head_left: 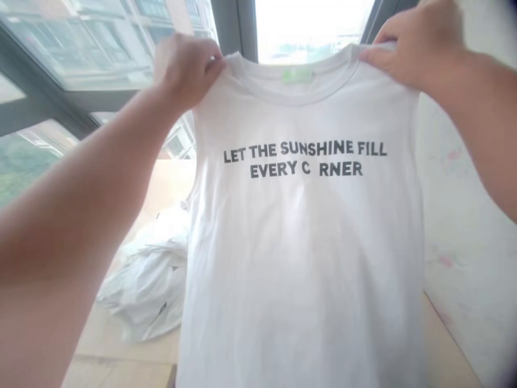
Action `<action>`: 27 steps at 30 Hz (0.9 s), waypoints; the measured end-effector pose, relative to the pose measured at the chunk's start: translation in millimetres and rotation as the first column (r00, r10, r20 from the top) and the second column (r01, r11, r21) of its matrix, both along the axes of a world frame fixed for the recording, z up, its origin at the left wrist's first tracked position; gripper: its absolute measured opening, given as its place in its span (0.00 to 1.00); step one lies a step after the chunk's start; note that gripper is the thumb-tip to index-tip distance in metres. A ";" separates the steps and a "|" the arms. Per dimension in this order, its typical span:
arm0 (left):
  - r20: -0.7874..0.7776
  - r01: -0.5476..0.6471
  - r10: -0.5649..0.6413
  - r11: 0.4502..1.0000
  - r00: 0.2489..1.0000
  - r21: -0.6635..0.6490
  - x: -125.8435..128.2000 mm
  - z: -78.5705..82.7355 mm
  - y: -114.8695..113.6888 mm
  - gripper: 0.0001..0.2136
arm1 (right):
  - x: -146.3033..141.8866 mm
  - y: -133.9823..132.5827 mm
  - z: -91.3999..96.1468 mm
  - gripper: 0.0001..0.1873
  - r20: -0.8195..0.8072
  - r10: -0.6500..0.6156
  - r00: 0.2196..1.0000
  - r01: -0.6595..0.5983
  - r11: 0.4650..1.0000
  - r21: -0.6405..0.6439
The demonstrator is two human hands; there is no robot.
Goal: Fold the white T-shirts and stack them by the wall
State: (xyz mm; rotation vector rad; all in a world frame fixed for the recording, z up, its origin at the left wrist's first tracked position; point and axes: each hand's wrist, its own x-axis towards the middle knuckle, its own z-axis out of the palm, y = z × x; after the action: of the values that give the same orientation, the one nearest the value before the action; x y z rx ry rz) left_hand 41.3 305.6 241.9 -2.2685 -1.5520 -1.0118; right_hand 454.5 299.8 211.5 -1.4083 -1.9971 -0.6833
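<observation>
A white sleeveless T-shirt [299,242] hangs spread out in front of me, its printed side facing me. Dark letters across the chest read "LET THE SUNSHINE FILL EVERY C RNER", and a pale green label shows inside the collar. My left hand [186,67] is closed on one shoulder of the shirt, beside the neckline. At the opposite shoulder my right hand [420,46] pinches the fabric between thumb and fingers. The shirt's lower hem runs out of view at the bottom.
Behind the shirt on the left, a heap of white cloth [149,291] lies on a light wooden surface [125,372]. Grey-framed windows [238,27] stand at the back, with buildings outside. A pale wall [464,280] with faint pinkish marks rises on the right.
</observation>
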 end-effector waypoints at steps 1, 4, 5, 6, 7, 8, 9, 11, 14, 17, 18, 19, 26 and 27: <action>-0.121 -0.014 0.007 0.998 0.993 -0.059 3.0 -28.9 18.7 0.20 | -1.2 25.6 -15.9 0.33 0.056 -0.035 0.998 0.040 0.995 -0.095; -0.171 -0.010 -0.023 0.982 0.985 -0.191 13.6 -117.7 67.9 0.17 | -5.2 80.3 -90.3 0.30 0.128 -0.093 0.987 0.130 0.938 -0.321; -0.164 0.002 -0.042 0.972 0.986 -0.236 17.2 -145.0 78.9 0.18 | -6.3 90.9 -117.8 0.30 0.121 -0.094 0.988 0.133 0.916 -0.377; -0.144 0.018 -0.060 0.961 0.988 -0.277 20.4 -170.2 85.9 0.19 | -6.7 98.3 -144.1 0.31 0.110 -0.086 0.990 0.126 0.893 -0.431; -0.123 0.034 -0.076 0.949 0.989 -0.312 22.9 -193.0 88.6 0.19 | -6.3 102.7 -167.9 0.32 0.092 -0.075 0.993 0.110 0.871 -0.479; -0.118 0.040 -0.085 0.938 0.989 -0.345 24.4 -213.3 86.9 0.17 | -4.9 104.3 -188.7 0.34 0.058 -0.065 0.996 0.086 0.851 -0.519; -0.137 0.032 -0.090 0.926 0.987 -0.375 24.6 -231.1 80.8 0.14 | -2.2 103.2 -206.6 0.35 0.014 -0.058 0.998 0.056 0.835 -0.548; -0.246 -0.026 -0.088 0.905 0.965 -0.425 20.7 -259.7 56.9 0.12 | 6.7 92.9 -234.5 0.30 -0.069 -0.059 0.996 0.008 0.812 -0.584; -0.408 -0.166 -0.060 0.852 0.911 -0.496 6.1 -289.2 0.4 0.17 | 26.8 58.7 -264.0 0.19 -0.152 -0.114 0.982 -0.008 0.774 -0.634; -0.411 -0.233 -0.003 0.820 0.911 -0.523 -10.7 -309.4 -68.4 0.19 | 48.8 7.5 -285.8 0.19 -0.244 -0.253 0.936 0.026 0.743 -0.669; -0.395 -0.225 0.002 0.825 0.919 -0.518 -14.8 -315.3 -92.2 0.20 | 55.1 -11.5 -291.9 0.20 -0.276 -0.300 0.913 0.038 0.738 -0.674; -0.377 -0.206 0.000 0.837 0.926 -0.507 -17.8 -321.3 -116.0 0.20 | 60.6 -30.8 -297.6 0.20 -0.309 -0.337 0.889 0.045 0.738 -0.674; -0.359 -0.230 0.066 0.870 0.931 -0.437 -12.3 -358.4 -250.0 0.22 | 74.6 -142.7 -332.0 0.24 -0.366 -0.409 0.836 0.078 0.750 -0.657; -0.366 -0.244 0.078 0.869 0.927 -0.431 -11.1 -360.2 -261.8 0.22 | 74.6 -154.8 -335.7 0.25 -0.357 -0.388 0.849 0.075 0.759 -0.647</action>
State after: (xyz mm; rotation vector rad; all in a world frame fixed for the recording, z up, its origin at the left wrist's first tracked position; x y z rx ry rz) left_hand 30.2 43.9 -118.3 -2.3757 -1.9422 -0.1801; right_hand 529.0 145.1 -124.2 -2.0021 -1.7000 0.2735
